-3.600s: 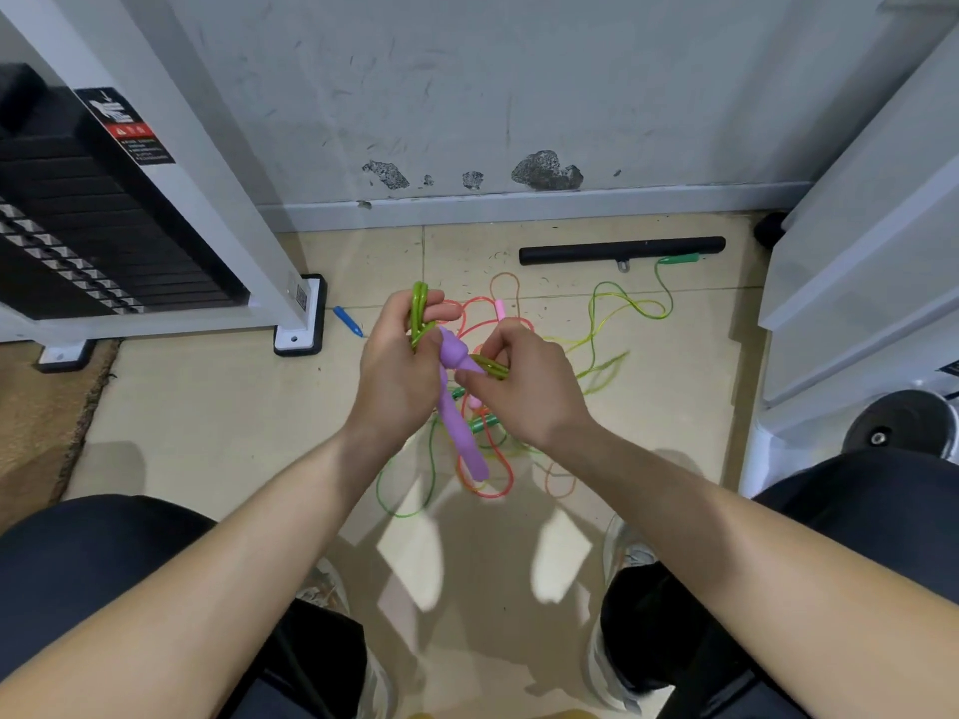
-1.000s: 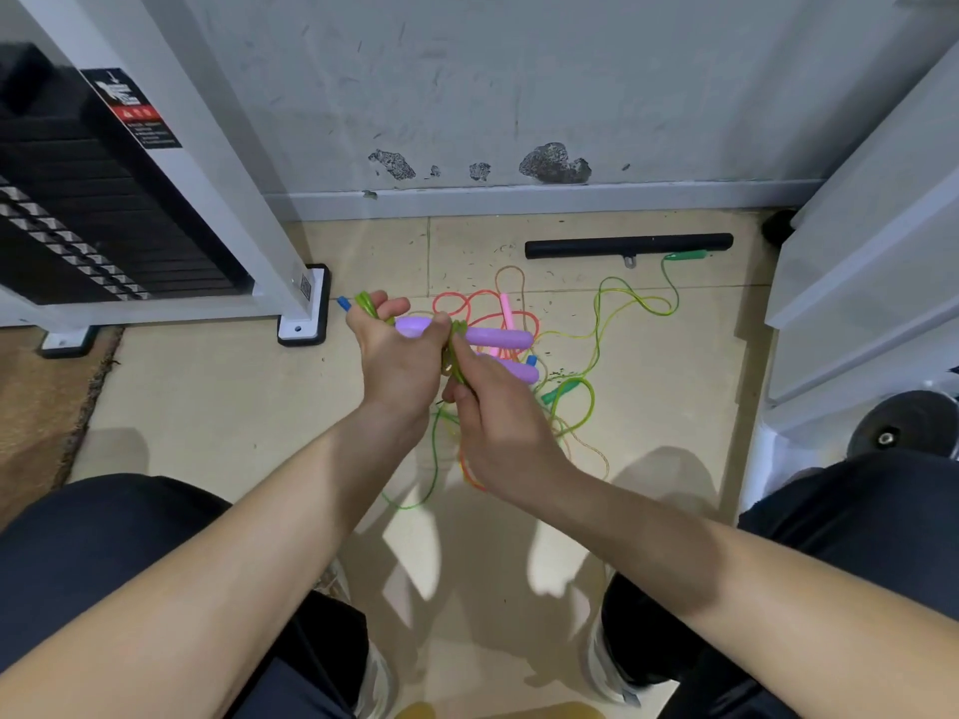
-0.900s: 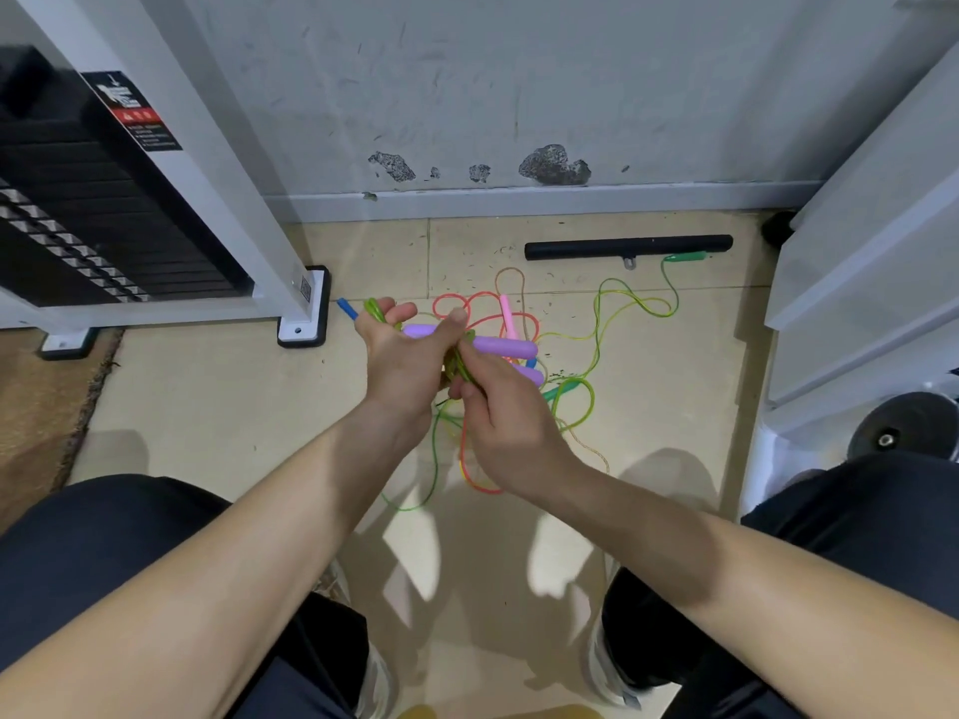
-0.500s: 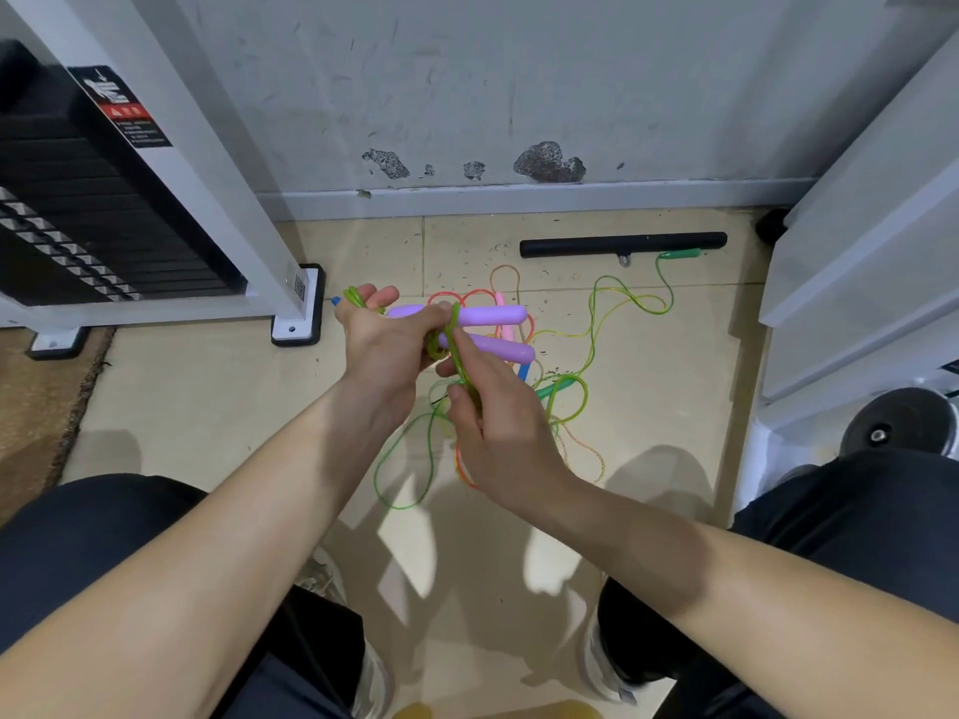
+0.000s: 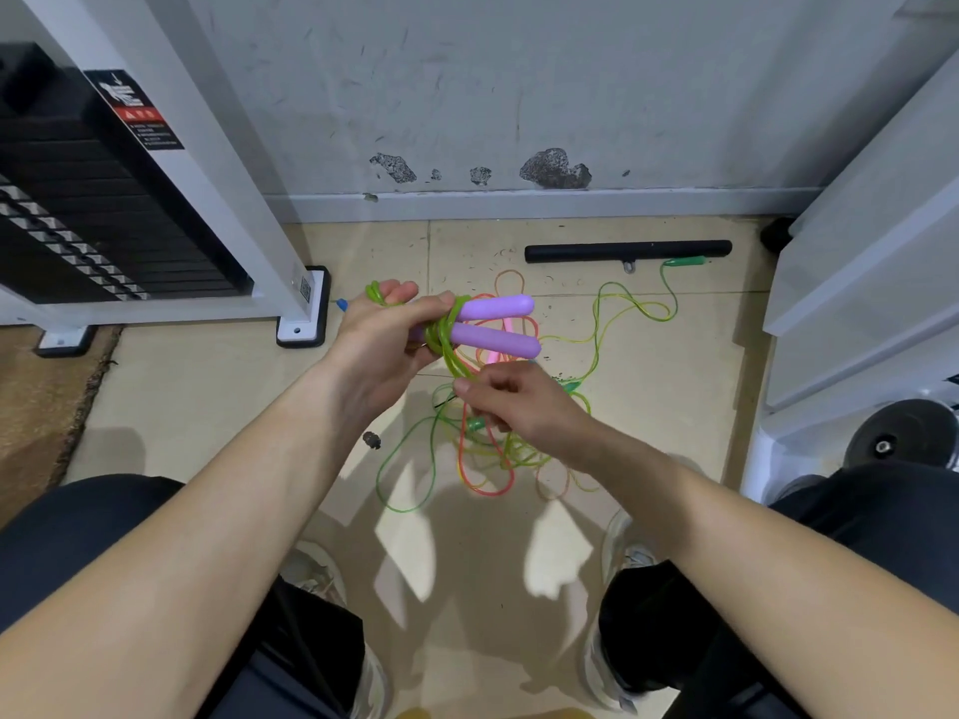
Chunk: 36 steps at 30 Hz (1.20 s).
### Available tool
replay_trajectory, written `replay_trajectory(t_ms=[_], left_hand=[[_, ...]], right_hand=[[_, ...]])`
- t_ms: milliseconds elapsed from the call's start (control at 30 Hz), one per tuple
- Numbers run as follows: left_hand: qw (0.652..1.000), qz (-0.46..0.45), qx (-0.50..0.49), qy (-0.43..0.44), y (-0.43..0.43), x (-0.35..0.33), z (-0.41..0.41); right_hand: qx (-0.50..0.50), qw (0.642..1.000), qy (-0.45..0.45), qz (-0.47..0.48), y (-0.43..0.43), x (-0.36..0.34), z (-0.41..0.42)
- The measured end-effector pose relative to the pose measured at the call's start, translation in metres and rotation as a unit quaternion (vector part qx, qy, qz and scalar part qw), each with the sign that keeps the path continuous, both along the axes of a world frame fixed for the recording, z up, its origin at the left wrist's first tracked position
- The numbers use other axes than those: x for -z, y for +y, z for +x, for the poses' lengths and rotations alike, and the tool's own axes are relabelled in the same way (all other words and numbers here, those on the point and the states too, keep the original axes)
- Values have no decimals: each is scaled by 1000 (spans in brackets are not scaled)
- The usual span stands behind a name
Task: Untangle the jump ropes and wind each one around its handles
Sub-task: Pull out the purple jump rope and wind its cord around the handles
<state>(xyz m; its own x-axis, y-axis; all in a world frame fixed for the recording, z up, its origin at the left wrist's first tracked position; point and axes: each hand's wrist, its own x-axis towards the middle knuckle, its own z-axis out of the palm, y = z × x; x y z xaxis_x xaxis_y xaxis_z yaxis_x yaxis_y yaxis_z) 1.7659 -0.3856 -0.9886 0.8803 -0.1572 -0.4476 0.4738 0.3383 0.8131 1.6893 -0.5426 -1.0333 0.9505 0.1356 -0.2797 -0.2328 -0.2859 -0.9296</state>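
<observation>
Gripping both purple handles (image 5: pixel 495 339) side by side, the left hand (image 5: pixel 381 345) holds them level above the floor (image 5: pixel 207 397), free ends pointing right. Green rope (image 5: pixel 442 332) is wound around the handles next to the thumb. Just below, the right hand (image 5: pixel 519 402) pinches a strand of that rope between thumb and fingers. Other ropes (image 5: pixel 490 459) lie tangled on the floor underneath. A green handle (image 5: pixel 685 261) lies beside a black bar (image 5: pixel 622 250) near the wall.
</observation>
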Motion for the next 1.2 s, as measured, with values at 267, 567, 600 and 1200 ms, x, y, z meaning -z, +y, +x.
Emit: replay_trajectory(t_ms=[267,567,600,1200], left_hand=[[983,83,146,-77,15,-14,2],[933,192,254,-168,22,-16,-6],[929,200,260,-173,23,-15,-6],[899,344,-113,-246,0,16,-11]], right_hand=[[-132,980,12,-150,-47,-12,21],[-101,963,-61,-241,-53,-19,25],[-100,941,-64,-316,-55,-19,25],[-24,995,-91,-39,29,-12,-16]])
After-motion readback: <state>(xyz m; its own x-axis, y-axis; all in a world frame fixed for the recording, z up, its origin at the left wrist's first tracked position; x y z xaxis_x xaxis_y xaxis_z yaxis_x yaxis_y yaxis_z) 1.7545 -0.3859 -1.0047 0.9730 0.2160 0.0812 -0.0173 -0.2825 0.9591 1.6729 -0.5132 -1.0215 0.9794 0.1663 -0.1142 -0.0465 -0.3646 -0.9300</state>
